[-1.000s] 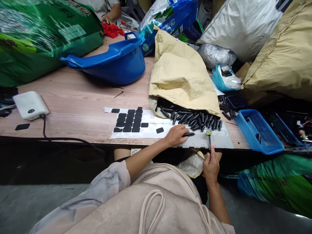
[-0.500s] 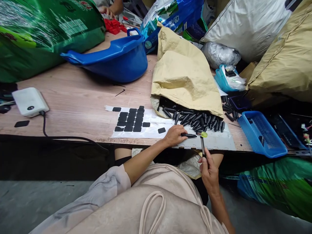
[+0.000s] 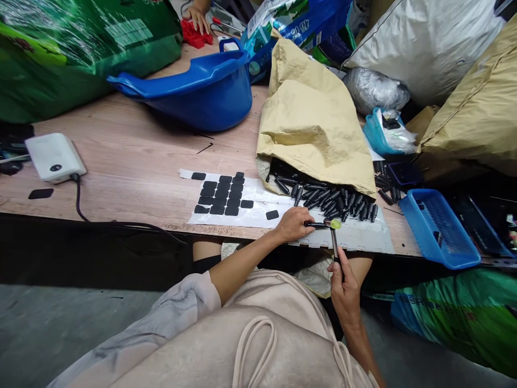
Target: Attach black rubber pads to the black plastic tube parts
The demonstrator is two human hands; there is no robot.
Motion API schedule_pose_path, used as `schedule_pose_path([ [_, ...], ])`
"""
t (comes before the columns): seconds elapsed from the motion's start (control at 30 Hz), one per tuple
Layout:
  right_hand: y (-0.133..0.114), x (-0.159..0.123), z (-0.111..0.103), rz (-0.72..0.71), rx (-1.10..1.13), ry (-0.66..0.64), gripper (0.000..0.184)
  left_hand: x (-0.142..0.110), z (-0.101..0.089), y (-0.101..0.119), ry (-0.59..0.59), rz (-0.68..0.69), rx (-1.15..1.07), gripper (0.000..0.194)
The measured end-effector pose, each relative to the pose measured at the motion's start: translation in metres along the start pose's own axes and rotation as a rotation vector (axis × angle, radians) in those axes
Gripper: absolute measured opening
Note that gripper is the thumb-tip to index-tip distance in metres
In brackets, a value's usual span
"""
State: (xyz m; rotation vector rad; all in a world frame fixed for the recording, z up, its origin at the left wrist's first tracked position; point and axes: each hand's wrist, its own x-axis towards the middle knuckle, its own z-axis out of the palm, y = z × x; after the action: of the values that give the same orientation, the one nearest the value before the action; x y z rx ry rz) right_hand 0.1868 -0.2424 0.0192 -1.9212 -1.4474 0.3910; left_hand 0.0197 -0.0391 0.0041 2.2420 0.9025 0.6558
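Observation:
Near the table's front edge, my left hand (image 3: 296, 223) is closed on a slim black pen-like part (image 3: 319, 225), which lies roughly level and points right. My right hand (image 3: 346, 285), below the edge, grips the dark handle of a small hammer (image 3: 334, 237). Its yellow-green head is at the free end of the black part; whether they touch I cannot tell. Just beyond, a pile of short black cylindrical parts (image 3: 331, 199) spills from a tan woven sack (image 3: 315, 124). Left of my left hand, black rounded stickers (image 3: 218, 196) sit on a white sheet (image 3: 258, 214).
A blue basin (image 3: 202, 97) stands at the back, and a blue plastic basket (image 3: 440, 229) at the right edge. On the left are a white box (image 3: 54, 156) with a black cable and a large green bag (image 3: 92, 70). Another person's hand (image 3: 197, 20) rests by red material.
The hammer's head has stayed close to the tip of the black part, with only a slight shift. The whole view has moved a little. The other person's hand has moved onto the red material.

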Motion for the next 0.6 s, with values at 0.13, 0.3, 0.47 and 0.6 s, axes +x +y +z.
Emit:
schedule_pose_path([
  [0.13, -0.002, 0.001, 0.000, 0.073, 0.043, -0.048, 0.057, 0.000, -0.001, 0.001, 0.009, -0.015, 0.004, 0.015],
  [0.3, 0.005, 0.004, -0.008, 0.190, 0.016, -0.001, 0.063, 0.000, -0.002, 0.004, 0.010, -0.021, 0.017, 0.011],
  [0.47, 0.030, 0.010, -0.026, 0.241, -0.144, 0.145, 0.062, 0.000, -0.001, 0.005, 0.010, -0.040, 0.059, 0.018],
  [0.6, 0.047, 0.015, -0.022, 0.194, -0.242, 0.171, 0.061, 0.001, -0.002, 0.004, -0.007, -0.012, 0.087, 0.017],
])
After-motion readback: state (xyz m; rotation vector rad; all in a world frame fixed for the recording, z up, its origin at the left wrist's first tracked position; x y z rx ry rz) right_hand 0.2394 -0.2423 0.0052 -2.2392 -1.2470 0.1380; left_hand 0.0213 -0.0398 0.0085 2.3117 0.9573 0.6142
